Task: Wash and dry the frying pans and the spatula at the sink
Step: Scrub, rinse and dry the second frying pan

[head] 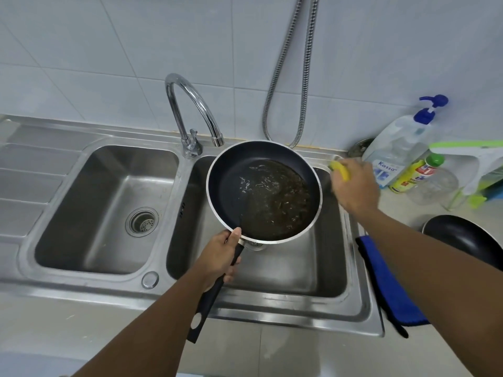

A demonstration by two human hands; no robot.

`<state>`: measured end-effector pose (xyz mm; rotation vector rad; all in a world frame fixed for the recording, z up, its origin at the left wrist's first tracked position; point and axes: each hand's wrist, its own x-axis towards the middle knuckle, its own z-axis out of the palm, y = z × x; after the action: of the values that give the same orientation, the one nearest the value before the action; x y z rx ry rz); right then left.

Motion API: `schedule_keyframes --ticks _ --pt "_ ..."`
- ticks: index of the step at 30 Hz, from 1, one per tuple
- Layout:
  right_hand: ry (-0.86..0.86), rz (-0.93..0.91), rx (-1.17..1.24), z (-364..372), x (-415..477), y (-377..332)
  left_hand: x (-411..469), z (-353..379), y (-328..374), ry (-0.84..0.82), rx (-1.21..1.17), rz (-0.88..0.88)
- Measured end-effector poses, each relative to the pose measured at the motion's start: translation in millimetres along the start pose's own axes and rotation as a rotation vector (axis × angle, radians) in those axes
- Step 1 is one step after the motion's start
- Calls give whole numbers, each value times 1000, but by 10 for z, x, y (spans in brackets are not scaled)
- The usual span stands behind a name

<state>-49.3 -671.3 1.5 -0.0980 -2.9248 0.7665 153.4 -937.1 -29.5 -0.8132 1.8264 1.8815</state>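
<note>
So: left hand (pixel 217 257) grips the black handle (pixel 215 292) of a pan (pixel 262 191). Its fingers (pixel 230 276) are curled tight round the handle, with the thumb up against the pan's rim. The pan is just beyond those fingers, held over the right basin of the sink (pixel 364 308). Brown greasy water (pixel 277 210) with bubbles pools in the part of the pan away from the left fingers, toward the right hand. The tap (pixel 190 104) spout ends just past the pan's far rim.

Right hand (pixel 353 189) is right of the pan, near its rim but apart from it, back of hand to the camera. Its fingers (pixel 336 183) are curled round a yellow sponge (pixel 341 170), which pokes out on their far side.

Right of the right fingers stands a soap bottle (pixel 397 148) with a blue pump. A yellow bottle (pixel 411 176) with a green cap leans beside it, next to a clear jar (pixel 435 186). There is also a green-and-white tool (pixel 479 161); cannot tell what it is.

A black second pan (pixel 462 238) lies on the surface (pixel 402 210), nearer than the right fingers and right of the forearm. A blue cloth (pixel 386 284) hangs over the sink's right rim, under that forearm. The left basin's strainer (pixel 142 221) is well left of the left fingers. A metal hose (pixel 307 77) hangs on the tiled wall (pixel 136 50) beyond the pan.
</note>
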Motion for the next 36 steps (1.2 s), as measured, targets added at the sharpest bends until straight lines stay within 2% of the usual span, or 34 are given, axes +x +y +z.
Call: schedule_keyframes --ticks 2,4,6,8,11,13,16,19,22,25,30,32,34,36 --pt "2 33 -183 -44 11 350 -10 5 -6 5 -8 1" --pt "-85 -11 -364 -26 -14 716 -15 0 -13 9 -15 -11" --pt "-211 -10 -461 22 -46 992 -14 -7 -22 13 -17 -20" --pt "-189 -49 -491 98 -46 1141 -14 -10 -24 14 -25 -29" --pt "42 -162 -273 207 -117 953 -19 -8 -12 12 -43 -47" --pt "73 -131 -7 271 -248 610 -18 -1 -13 11 -59 -54" --pt "-52 65 366 346 -496 43 -27 23 -4 14 -94 -63" --pt "-205 343 642 500 -830 -336 -60 83 38 24 -128 -49" --pt "-198 622 956 718 -1176 -572 -96 165 84 34 -145 -28" --pt "-175 744 1202 755 -1397 -837 -113 222 90 40 -110 12" --pt "-51 802 1182 806 -1317 -865 -105 56 110 32 147 98" --pt "-40 839 1162 794 -1227 -808 20 -208 152 50 154 114" --pt "-28 838 1144 739 -1195 -757 216 -534 283 199 209 173" --pt "-28 806 1113 687 -1191 -704 393 -839 504 396 370 242"
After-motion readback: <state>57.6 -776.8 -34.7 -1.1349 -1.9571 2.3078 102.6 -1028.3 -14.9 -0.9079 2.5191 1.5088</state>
